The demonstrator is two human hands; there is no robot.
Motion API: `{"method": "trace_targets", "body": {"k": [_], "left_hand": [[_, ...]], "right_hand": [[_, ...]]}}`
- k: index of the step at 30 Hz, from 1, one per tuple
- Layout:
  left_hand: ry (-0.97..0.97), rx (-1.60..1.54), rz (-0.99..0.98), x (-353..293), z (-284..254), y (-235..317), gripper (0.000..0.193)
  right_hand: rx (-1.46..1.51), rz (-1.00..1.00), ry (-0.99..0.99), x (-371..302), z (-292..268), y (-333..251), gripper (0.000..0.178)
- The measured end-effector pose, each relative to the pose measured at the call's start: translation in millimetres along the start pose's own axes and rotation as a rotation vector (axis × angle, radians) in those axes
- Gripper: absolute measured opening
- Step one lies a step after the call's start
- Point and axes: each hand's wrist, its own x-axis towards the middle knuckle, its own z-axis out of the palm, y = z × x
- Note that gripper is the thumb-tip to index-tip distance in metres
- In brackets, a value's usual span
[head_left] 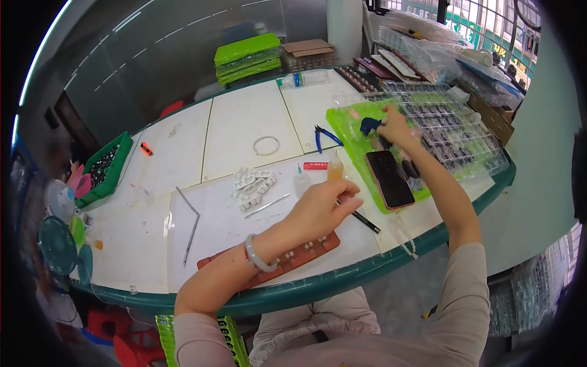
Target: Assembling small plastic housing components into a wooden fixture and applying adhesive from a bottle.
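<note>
My left hand (327,209) hovers over the near middle of the white table, fingers loosely curled and thumb apart, with nothing visible between them. Just beside it a black pen-like stick (367,222) slants down to the right, partly hidden by the hand. Below my left wrist lies a reddish-brown tray (318,246) with small pieces along it. My right hand (397,127) reaches over a bright green sheet (361,147), fingers bent against a small dark blue object (369,126) whose kind I cannot make out. A phone (390,178) with a dark screen lies below that hand.
Blue-handled pliers (329,138), a bottle of amber liquid (335,166) and a needle-tipped bottle (301,182) stand or lie mid-table. White pieces (252,186) and a metal rod (267,206) are nearby. Clear compartment trays (449,125) fill the right. A green bin (113,165) sits left.
</note>
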Motion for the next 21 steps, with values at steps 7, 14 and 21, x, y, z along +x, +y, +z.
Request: {"method": "trace_targets", "body": {"k": [7,14,21], "left_hand": [[0.203,-0.671,-0.296,110.4,59.1,-8.3,0.044],[-0.082,-1.346,-0.122,101.5,75.1,23.7,0.044],[-0.050,-1.419,-0.198,69.7,71.8,46.1,0.046]], "right_hand": [[0.813,0.073,-0.056,-25.5,-129.7,-54.2,0.052],[0.538,-0.236,-0.109,-103.8,-170.8,-97.0,0.047],[0.496,-0.348,-0.033,-166.9,-181.6,-104.0,0.068]]}}
